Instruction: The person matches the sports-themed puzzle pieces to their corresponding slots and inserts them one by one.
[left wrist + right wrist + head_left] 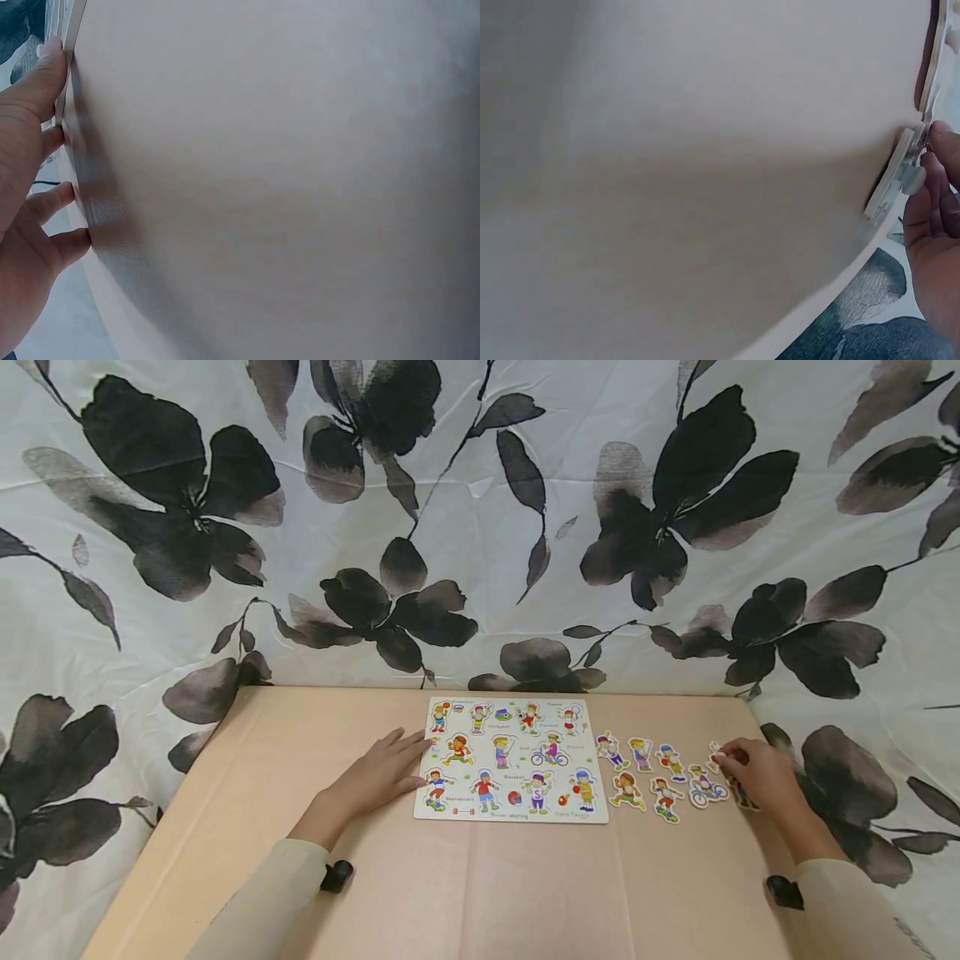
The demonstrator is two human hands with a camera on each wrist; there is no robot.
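Observation:
A white wooden puzzle board (480, 818) printed with children playing sports lies flat on the table. My left hand (386, 770) rests at its left edge, fingers spread and fairly straight, the tips touching the side; the left wrist view shows the thumb (51, 71) against that edge. To the right of the board, my right hand (765, 774) pinches a small puzzle piece (715, 750) between thumb and fingers, which partly hide it. Beneath that hand another piece (742, 797) is half covered. A cyclist piece (707, 787) lies just left of the fingers.
Several loose pieces lie between board and right hand, among them a running child (627, 791), a skateboarder (665, 799) and a child in blue (671, 762). The peach-coloured table (525, 893) ends at a floral cloth (517, 527) behind and on both sides.

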